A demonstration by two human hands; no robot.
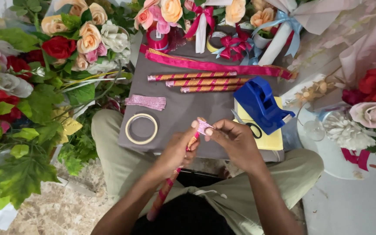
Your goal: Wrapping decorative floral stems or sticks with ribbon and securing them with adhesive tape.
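My left hand (177, 150) grips a long stick (164, 191) wrapped in orange and pink spiral ribbon, held upright over my lap. My right hand (236, 139) pinches a small piece of pink glitter ribbon (203, 126) at the stick's top end. Both hands hover just in front of a grey board (183, 109) lying across my knees. On the board lie three finished wrapped sticks (196, 82), a short strip of pink glitter ribbon (146, 102) and a clear tape roll (141, 129).
A blue tape dispenser (262, 103) sits on yellow paper (271, 141) with scissors (251, 127) beside it. A long magenta ribbon (214, 66) crosses the board's far side. Artificial flowers and leaves (31, 87) crowd the left, bouquets the top, and flowers with a glass (314, 128) the right.
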